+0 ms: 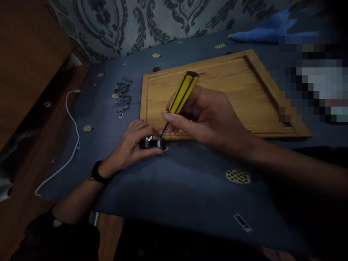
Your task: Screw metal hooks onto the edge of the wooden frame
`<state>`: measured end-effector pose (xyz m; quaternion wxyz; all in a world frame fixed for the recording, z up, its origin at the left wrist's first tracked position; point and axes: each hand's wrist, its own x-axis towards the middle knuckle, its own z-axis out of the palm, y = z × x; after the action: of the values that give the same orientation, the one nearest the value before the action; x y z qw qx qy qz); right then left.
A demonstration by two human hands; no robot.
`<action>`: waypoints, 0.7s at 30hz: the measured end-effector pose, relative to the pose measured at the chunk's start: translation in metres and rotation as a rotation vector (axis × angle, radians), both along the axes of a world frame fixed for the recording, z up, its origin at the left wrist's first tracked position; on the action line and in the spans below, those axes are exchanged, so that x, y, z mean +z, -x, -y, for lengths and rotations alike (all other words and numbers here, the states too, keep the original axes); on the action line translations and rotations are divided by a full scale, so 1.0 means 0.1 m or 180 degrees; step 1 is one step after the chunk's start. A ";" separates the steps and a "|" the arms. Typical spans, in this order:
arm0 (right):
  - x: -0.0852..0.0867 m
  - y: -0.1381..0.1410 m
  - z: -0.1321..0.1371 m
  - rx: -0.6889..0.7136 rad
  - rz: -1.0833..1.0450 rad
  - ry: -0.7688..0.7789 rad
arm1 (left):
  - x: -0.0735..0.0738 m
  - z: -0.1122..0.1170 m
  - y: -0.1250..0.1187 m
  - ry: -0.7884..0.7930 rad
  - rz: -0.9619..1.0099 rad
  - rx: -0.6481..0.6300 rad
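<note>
A wooden door panel (217, 83) with a raised frame lies flat on the dark cloth. My right hand (210, 114) is closed around a screwdriver (183, 92) with a yellow and black handle, held at a tilt with its shaft pointing down. Its tip meets a small silver metal hinge (159, 142) at the panel's near edge, close to the left corner. From the left, my left hand (136, 141) pinches that hinge between thumb and fingers; part of the hinge is hidden behind them. Small dark holes show in the panel's edge right of the hinge.
Several small metal pieces (123, 96) lie in a heap left of the panel. A white cable (78, 134) curves along the cloth's left side. At the back right lies a blue cloth (268, 29). A patterned wall (163, 21) rises behind. The right side is pixelated.
</note>
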<state>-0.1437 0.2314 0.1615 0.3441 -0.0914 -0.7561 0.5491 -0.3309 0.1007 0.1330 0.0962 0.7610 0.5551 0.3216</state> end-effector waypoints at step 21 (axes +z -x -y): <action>0.29 0.13 -0.10 0.1189 0.0417 -0.0156 | -0.01 0.00 0.02 0.0309 -0.0133 0.0356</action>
<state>-0.1571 0.2417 0.1905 0.1885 0.0234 -0.7938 0.5777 -0.3330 0.1006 0.1324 0.1033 0.7298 0.6135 0.2833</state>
